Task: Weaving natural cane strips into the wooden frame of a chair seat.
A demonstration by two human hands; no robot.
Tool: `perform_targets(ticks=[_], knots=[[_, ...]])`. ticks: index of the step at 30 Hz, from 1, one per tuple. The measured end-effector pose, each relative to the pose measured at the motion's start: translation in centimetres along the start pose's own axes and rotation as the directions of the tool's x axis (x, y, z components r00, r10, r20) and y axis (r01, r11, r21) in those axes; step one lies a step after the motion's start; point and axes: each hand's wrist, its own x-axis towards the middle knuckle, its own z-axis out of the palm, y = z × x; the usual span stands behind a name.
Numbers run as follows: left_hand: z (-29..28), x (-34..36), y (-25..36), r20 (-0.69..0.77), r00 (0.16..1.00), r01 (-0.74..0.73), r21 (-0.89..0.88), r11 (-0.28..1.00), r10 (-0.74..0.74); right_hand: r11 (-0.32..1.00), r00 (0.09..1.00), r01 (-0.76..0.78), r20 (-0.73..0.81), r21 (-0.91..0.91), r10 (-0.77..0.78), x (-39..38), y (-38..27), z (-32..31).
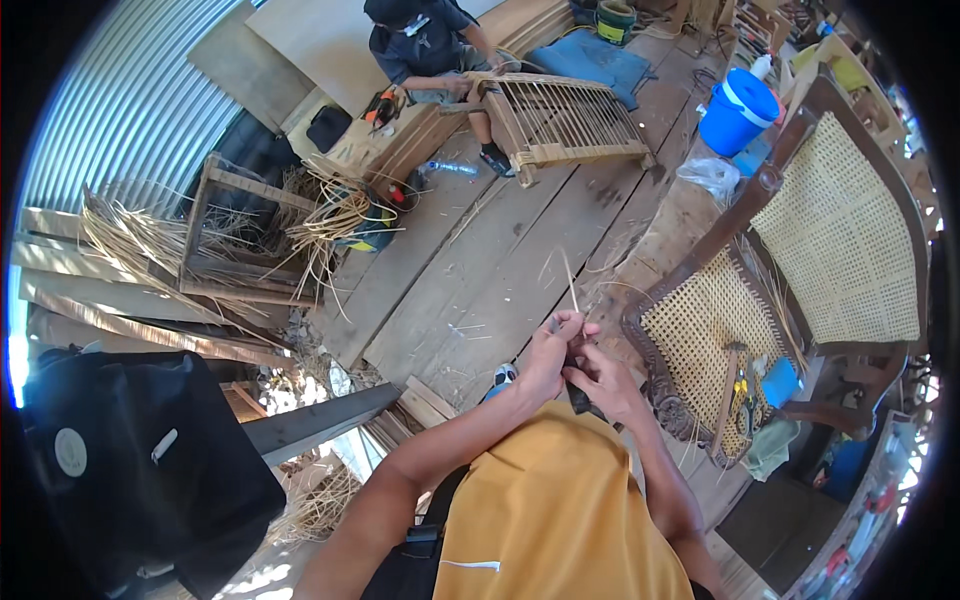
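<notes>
My left hand (546, 362) is closed in front of my waist, with a thin pale cane strip (571, 282) sticking up from between its fingertips. Close against it, my right hand (608, 384) is also closed, its fingers bent around something dark whose kind I cannot make out. The two hands meet at the fingers, which hide the lower end of the strip. To their right stands a carved wooden chair with a woven cane seat (700, 310) and a cane backrest (850, 230).
A hammer (728, 395) and yellow-handled pliers (740, 392) lie on the chair seat. Ahead, a co-worker (425, 50) sits holding a wooden frame strung with cane (560, 115). Cane bundles (330, 215) lie left, a blue bucket (738, 112) stands right, and a black bag (140, 470) is near left.
</notes>
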Motion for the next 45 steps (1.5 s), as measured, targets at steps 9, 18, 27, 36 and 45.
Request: perform_targets(ticks=[9,18,27,36,45], knots=[[-0.8,4.3,3.8,0.147,0.989,-0.046,0.154,0.987,0.023,0.660,0.887,0.204,-0.422,0.723,0.188,-2.8,2.8,0.3],[2.6,4.0,2.0,0.309,0.926,0.088,0.377,0.922,-0.215,0.925,0.747,0.100,-0.642,0.367,0.175,-0.6,-1.4,-2.2],[4.5,7.2,2.1,0.290,0.887,0.195,0.473,0.859,-0.360,0.898,0.734,0.088,-0.638,0.430,0.234,0.8,1.6,-4.7],[7.8,14.4,7.6,0.168,0.986,-0.054,0.440,0.896,-0.023,0.781,0.291,0.119,-0.773,0.614,0.563,-3.5,9.2,-9.5],[7.5,21.0,9.5,0.092,0.995,-0.059,0.839,0.541,-0.034,0.699,0.314,0.080,-0.684,0.710,0.659,-2.6,10.6,-8.1]])
